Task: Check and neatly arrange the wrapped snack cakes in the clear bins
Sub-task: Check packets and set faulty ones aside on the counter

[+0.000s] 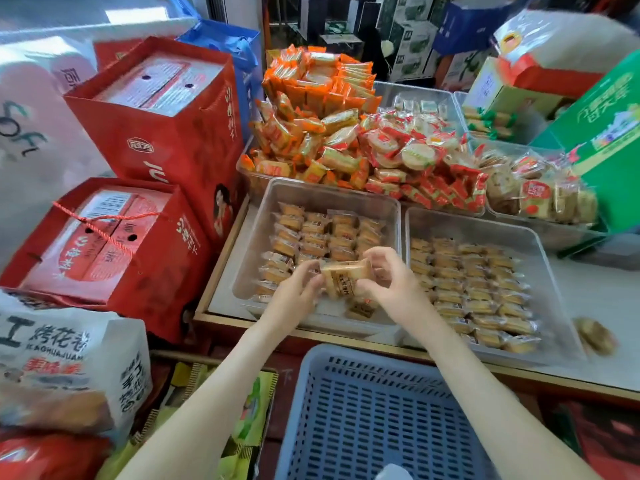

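Observation:
Two clear bins sit side by side on the counter. The left bin [266,188] holds rows of wrapped snack cakes [325,233] at its back and left side. The right bin [485,223] is filled with neat rows of the same cakes [474,285]. Above the front of the left bin, my left hand [298,292] and my right hand [388,282] pinch one wrapped cake [346,277] between them, each at one end. Another wrapped cake [362,308] lies on the bin floor just below.
A blue slotted basket [367,410] stands in front of the counter below my arms. Red gift bags [162,126] crowd the left. Piles of orange and red wrapped snacks [332,133] fill bins behind. A green box [609,140] sits at the right. A loose cake [594,336] lies right of the bins.

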`<action>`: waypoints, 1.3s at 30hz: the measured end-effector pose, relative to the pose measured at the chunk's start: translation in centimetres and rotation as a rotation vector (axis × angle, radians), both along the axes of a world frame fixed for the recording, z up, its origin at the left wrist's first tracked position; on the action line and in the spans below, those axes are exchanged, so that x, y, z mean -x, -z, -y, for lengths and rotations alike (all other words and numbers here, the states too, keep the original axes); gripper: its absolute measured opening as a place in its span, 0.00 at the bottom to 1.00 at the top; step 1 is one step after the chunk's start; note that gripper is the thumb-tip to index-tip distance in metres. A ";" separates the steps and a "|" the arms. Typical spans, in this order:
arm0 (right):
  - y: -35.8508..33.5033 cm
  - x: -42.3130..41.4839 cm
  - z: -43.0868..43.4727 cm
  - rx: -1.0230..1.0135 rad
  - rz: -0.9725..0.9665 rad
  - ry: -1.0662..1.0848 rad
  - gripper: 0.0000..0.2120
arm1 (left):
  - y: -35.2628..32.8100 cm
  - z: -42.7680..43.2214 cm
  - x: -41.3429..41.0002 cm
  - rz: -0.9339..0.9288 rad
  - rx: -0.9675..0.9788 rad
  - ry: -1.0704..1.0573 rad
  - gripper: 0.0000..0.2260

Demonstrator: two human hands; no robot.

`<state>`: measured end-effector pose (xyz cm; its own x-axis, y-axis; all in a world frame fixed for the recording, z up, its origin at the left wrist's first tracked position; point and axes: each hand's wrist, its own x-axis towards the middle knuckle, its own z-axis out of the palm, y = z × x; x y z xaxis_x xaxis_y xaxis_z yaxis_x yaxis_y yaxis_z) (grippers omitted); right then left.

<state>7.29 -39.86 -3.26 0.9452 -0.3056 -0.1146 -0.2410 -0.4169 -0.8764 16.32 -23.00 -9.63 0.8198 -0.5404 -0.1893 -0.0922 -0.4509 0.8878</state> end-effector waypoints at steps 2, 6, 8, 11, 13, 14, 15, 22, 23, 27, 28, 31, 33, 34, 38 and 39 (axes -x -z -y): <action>-0.3 0.8 -0.5 -0.186 0.050 0.106 0.16 | -1.2 0.3 0.5 -0.135 0.197 -0.051 0.06; -0.9 1.7 -1.2 -0.491 0.119 0.288 0.09 | -2.9 -0.3 0.7 -0.290 0.329 -0.077 0.03; -1.0 2.0 -1.6 -0.518 0.147 0.343 0.05 | -3.7 -0.6 1.0 -0.371 0.383 -0.057 0.05; -0.9 2.2 -2.4 -0.572 0.193 0.405 0.03 | -4.3 -1.0 1.8 -0.479 0.456 -0.012 0.07; -1.0 2.4 -3.1 -0.574 0.211 0.436 0.06 | -4.5 -1.4 2.3 -0.519 0.493 0.000 0.06; -1.1 2.5 -3.4 -0.570 0.213 0.444 0.07 | -4.6 -1.5 2.5 -0.528 0.511 0.000 0.06; -1.1 2.6 -3.7 -0.569 0.212 0.452 0.08 | -4.7 -1.6 2.7 -0.534 0.534 -0.001 0.06; -1.6 2.9 -3.8 -0.574 0.170 0.542 0.10 | -4.9 -2.0 3.8 -0.304 0.573 -0.068 0.08; -1.7 2.9 -3.7 -0.571 0.163 0.545 0.10 | -5.0 -2.0 3.9 -0.260 0.554 -0.076 0.08; -2.3 2.8 -3.8 -0.557 0.147 0.545 0.09 | -5.7 -2.3 4.3 -0.186 0.531 -0.120 0.10; -2.5 2.8 -3.9 -0.556 0.147 0.546 0.09 | -5.8 -2.4 4.5 -0.177 0.523 -0.139 0.11; -2.7 2.7 -4.2 -0.467 0.173 0.572 0.10 | -6.2 -2.3 5.0 -0.090 0.391 -0.249 0.07; -2.9 2.7 -4.2 -0.306 0.225 0.577 0.10 | -6.6 -2.2 5.6 -0.022 0.271 -0.327 0.04; -3.0 2.8 -4.3 -0.198 0.251 0.550 0.09 | -7.0 -2.0 6.0 -0.038 0.261 -0.318 0.05; -3.0 3.2 -6.1 0.028 0.321 0.326 0.08 | -8.2 -0.5 8.2 -0.366 0.526 -0.120 0.19; -2.7 3.3 -6.5 0.027 0.341 0.261 0.07 | -8.4 -0.2 8.5 -0.428 0.606 -0.130 0.23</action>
<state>3.96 -33.38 -0.55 0.8182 -0.5380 0.2025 -0.0398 -0.4045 -0.9137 7.85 -22.76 -1.26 0.8059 -0.5550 -0.2064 0.3374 0.1440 0.9303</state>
